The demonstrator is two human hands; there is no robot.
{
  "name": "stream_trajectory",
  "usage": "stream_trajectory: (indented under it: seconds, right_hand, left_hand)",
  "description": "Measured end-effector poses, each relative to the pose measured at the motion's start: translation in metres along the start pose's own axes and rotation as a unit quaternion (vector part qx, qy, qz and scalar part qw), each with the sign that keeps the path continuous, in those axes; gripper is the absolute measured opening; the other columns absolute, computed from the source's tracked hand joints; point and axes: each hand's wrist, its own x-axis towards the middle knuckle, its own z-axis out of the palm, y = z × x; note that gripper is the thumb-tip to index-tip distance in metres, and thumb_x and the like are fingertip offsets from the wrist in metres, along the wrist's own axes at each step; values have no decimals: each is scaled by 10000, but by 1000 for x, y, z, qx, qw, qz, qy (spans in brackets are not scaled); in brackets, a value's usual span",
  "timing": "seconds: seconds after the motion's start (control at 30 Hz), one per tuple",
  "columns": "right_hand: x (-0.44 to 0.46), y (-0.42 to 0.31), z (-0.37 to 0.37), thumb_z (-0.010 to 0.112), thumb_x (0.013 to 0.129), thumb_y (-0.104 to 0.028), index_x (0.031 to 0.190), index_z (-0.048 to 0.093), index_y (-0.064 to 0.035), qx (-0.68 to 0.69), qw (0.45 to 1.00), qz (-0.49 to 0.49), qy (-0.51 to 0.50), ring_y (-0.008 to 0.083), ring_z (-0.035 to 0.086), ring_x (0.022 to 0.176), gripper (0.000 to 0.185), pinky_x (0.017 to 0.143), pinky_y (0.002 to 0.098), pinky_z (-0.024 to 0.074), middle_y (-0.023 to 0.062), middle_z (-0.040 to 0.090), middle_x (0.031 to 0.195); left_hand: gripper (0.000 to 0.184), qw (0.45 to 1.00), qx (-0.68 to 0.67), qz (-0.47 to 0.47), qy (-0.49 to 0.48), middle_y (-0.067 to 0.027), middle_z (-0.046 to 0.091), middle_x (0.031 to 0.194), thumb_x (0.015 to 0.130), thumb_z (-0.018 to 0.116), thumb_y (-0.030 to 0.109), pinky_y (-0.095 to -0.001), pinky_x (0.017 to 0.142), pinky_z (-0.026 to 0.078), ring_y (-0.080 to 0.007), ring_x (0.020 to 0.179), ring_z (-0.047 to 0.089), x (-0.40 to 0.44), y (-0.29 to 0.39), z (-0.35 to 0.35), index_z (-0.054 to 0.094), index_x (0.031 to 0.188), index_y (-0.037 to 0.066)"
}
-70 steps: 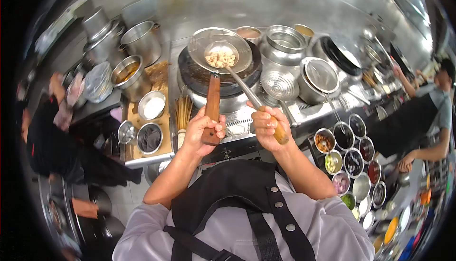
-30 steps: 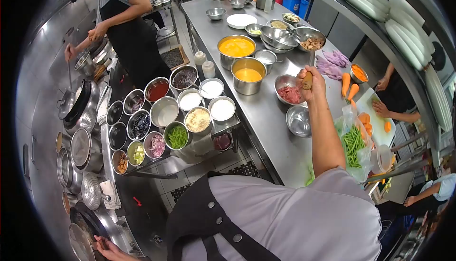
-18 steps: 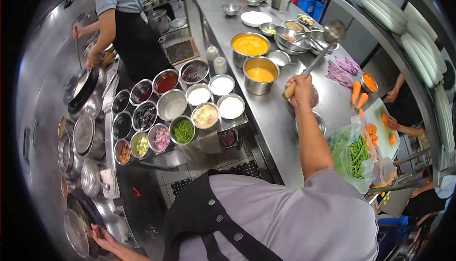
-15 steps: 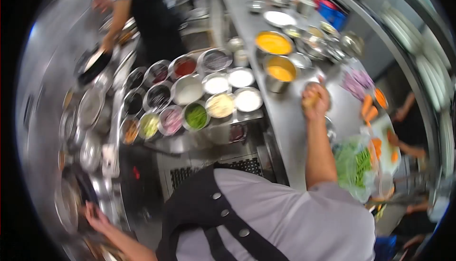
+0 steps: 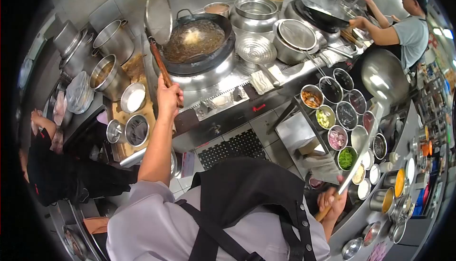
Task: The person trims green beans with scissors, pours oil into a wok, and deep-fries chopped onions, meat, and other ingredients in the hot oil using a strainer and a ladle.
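My left hand (image 5: 169,100) is closed around the wooden handle of a round strainer (image 5: 159,18). The strainer stands tilted up at the left rim of a black wok (image 5: 225,32). Inside the wok, brown bubbling oil (image 5: 202,47) surrounds a pale, foamy lump (image 5: 192,36). Down at the right, my right hand (image 5: 331,202) grips the wooden end of a long-handled ladle (image 5: 384,75). Its large steel bowl is raised toward the upper right, above the ingredient tubs, and looks bare on the side I see.
A perforated skimmer (image 5: 255,48) and a mesh sieve (image 5: 297,34) lie right of the wok. Steel pots (image 5: 114,40) stand at left. Ingredient tubs (image 5: 337,137) fill the right stand. One co-worker (image 5: 412,33) handles a second wok; another person (image 5: 47,161) stands at left.
The view has swung from the side counter to the stove. My left hand, earlier fingers apart near the wok, now grips the strainer. My right hand has left the counter, with the ladle now visible.
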Motion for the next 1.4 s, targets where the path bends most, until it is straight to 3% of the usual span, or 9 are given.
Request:
stream_trajectory:
  seconds: [0.2, 0.4, 0.63, 0.97, 1.17, 1.2, 1.23, 1.33, 1.4]
  right_hand:
    - [108, 55, 113, 650, 780, -18, 1470, 355, -59, -187, 959, 186, -103, 120, 512, 450, 752, 368, 253, 441, 27, 522, 737]
    - [193, 85, 208, 635, 807, 9, 1489, 349, -62, -270, 918, 193, -219, 118, 537, 531, 744, 442, 271, 459, 33, 546, 702]
    - [268, 137, 223, 635, 806, 13, 1500, 340, -69, -341, 870, 195, -298, 140, 529, 528, 758, 465, 301, 454, 49, 554, 692]
    - [326, 180, 232, 630, 791, 10, 1458, 355, -24, -353, 833, 224, -363, 155, 547, 561, 722, 463, 335, 459, 79, 568, 712]
    - [373, 184, 246, 648, 811, 0, 1384, 403, -5, -270, 859, 225, -372, 142, 569, 605, 624, 459, 320, 487, 68, 589, 805]
    - [379, 181, 247, 649, 811, 1, 1378, 402, -7, -270, 865, 217, -364, 145, 566, 595, 619, 455, 321, 486, 64, 581, 790]
    - [388, 178, 248, 650, 811, 3, 1372, 402, -9, -271, 870, 208, -356, 147, 562, 584, 613, 451, 321, 485, 60, 572, 775]
    - [419, 174, 252, 647, 802, -1, 1312, 426, -13, -232, 882, 218, -349, 150, 555, 566, 556, 449, 321, 485, 56, 560, 740]
    - [434, 169, 250, 645, 794, -2, 1272, 439, -15, -226, 878, 225, -357, 150, 550, 560, 520, 448, 321, 485, 57, 558, 728]
  left_hand:
    - [655, 997, 43, -57, -27, -18, 498, 655, 829, 514, -71, -261, 365, 389, -116, 456, 478, 29, -8, -29, 359, 1440, 108]
    - [725, 995, 23, -88, -45, -29, 512, 729, 820, 512, -85, -255, 388, 405, -108, 509, 506, 1, 17, -13, 321, 1486, 130]
    - [757, 993, -58, -76, -73, -80, 529, 937, 820, 485, -99, -242, 420, 423, -112, 562, 529, -30, 48, -4, 304, 1505, 166]
    - [769, 997, -53, -61, 9, -66, 526, 906, 822, 494, -92, -249, 413, 419, -109, 552, 526, -70, 43, 52, 277, 1515, 162]
    - [814, 978, 196, -33, 58, -54, 525, 843, 806, 520, -75, -251, 397, 395, -106, 511, 489, -57, 22, 74, 264, 1549, 139]
    - [806, 960, 270, -33, 67, -99, 606, 898, 804, 576, -10, -349, 545, 471, -191, 627, 581, -47, 11, 67, 286, 1551, 81]
    - [806, 960, 267, -33, 75, -99, 606, 898, 804, 576, -10, -349, 545, 471, -191, 627, 581, -40, 0, 62, 286, 1551, 81]
    - [781, 910, 403, 63, 68, -231, 642, 1045, 754, 657, 71, -424, 881, 479, -373, 1016, 626, -27, -22, 55, 396, 1489, 41]
    - [761, 887, 451, 73, 60, -239, 631, 1085, 756, 647, 68, -434, 891, 481, -388, 1032, 622, -33, -24, 49, 412, 1479, 49]
